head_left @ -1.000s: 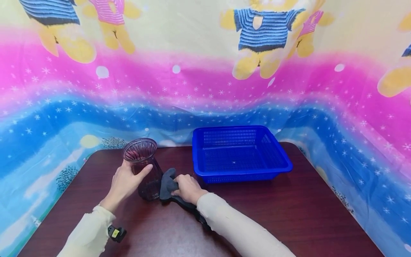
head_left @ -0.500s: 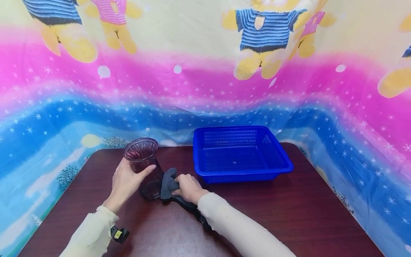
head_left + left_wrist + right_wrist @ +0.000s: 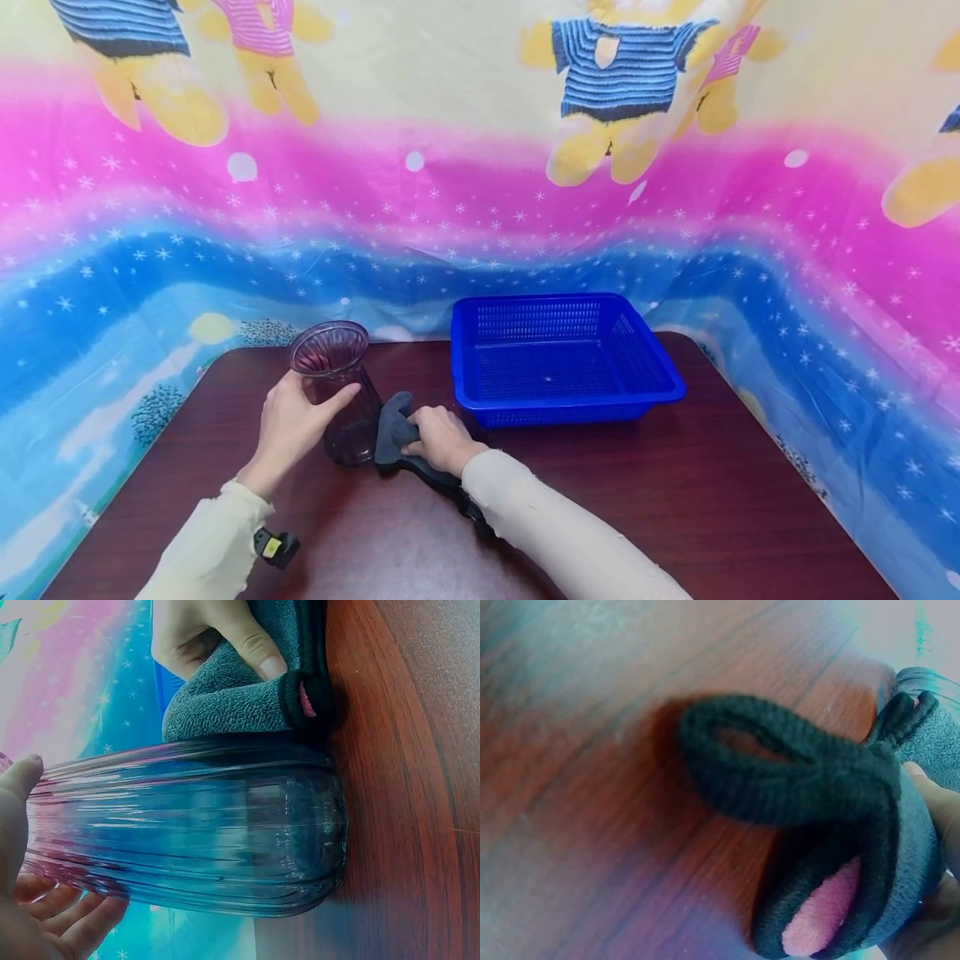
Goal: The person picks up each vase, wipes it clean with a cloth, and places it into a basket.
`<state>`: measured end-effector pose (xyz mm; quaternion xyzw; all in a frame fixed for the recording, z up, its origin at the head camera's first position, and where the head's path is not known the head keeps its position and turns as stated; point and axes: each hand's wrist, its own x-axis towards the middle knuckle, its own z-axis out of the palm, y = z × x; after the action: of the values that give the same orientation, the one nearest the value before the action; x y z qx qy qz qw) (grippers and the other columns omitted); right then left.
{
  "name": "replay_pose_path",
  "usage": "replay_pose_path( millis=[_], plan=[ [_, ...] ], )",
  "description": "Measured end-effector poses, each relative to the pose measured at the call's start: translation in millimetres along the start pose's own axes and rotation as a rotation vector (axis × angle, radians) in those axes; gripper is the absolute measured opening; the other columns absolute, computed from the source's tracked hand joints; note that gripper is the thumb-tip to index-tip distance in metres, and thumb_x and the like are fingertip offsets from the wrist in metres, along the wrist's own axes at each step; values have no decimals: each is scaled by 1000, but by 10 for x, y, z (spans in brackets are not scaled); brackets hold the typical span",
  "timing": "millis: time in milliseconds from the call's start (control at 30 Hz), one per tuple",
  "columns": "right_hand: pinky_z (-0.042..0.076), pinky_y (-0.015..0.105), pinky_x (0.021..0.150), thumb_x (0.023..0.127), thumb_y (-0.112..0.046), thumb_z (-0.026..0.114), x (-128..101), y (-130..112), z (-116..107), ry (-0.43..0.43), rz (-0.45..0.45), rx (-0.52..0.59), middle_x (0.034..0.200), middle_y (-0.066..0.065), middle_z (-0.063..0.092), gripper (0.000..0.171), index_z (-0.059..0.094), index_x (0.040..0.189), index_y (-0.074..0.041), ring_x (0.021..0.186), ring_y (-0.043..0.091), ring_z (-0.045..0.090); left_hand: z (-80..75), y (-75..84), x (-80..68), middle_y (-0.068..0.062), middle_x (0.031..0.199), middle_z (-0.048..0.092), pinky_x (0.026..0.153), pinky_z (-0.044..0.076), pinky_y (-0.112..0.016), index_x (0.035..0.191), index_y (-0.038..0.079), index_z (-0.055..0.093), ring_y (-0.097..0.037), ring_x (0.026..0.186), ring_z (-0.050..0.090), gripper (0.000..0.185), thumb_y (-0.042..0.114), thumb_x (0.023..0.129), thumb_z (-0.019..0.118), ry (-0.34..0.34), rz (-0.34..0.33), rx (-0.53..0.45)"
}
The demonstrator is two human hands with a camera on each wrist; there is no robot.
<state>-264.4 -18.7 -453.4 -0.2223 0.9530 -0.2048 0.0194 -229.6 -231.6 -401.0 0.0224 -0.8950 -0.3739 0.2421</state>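
A ribbed, purple-tinted glass vase [image 3: 352, 421] with a flared rim stands on the table, tilted slightly in the head view. My left hand [image 3: 296, 421] grips it below the rim, thumb on the near side and fingers round the far side. A folded dark grey cloth [image 3: 393, 433] with black edging and a pink underside is held in my right hand [image 3: 444, 442], its thumb pressing on top. The cloth lies against the vase's lower right side, as the left wrist view shows. In the right wrist view the folded cloth's black edge [image 3: 795, 772] hangs close over the wood.
Behind and right of my right hand stands a blue perforated plastic basket [image 3: 570, 408]. The dark red-brown wooden table [image 3: 675, 500] has rounded far corners. A printed curtain [image 3: 480, 200] hangs round its back and sides. A small black device [image 3: 276, 547] sits on my left wrist.
Both hands, the vase and the cloth keep almost the same places. A slight shift of the whole head view shows against the earliest frame.
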Motion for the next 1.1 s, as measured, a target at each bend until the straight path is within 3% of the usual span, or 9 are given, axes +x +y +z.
replay_pose_path(
  millis=[500,1100],
  plan=[
    [57,30,83,84,-31,83,2,-1,-12,-14,4,1,113,1,78,38,76,118,-14,98,17,73,-59,-136,99,-26,127,68,100,53,-56,129,0,60,-41,119,67,55,39,93,73,-202,54,-136],
    [57,30,82,85,-33,82,-19,-10,-7,-24,-2,-2,113,1,77,38,76,119,-16,96,16,72,-95,-111,93,-27,126,68,99,52,-58,130,-1,60,-42,118,67,53,37,94,72,-211,67,-117]
  ],
)
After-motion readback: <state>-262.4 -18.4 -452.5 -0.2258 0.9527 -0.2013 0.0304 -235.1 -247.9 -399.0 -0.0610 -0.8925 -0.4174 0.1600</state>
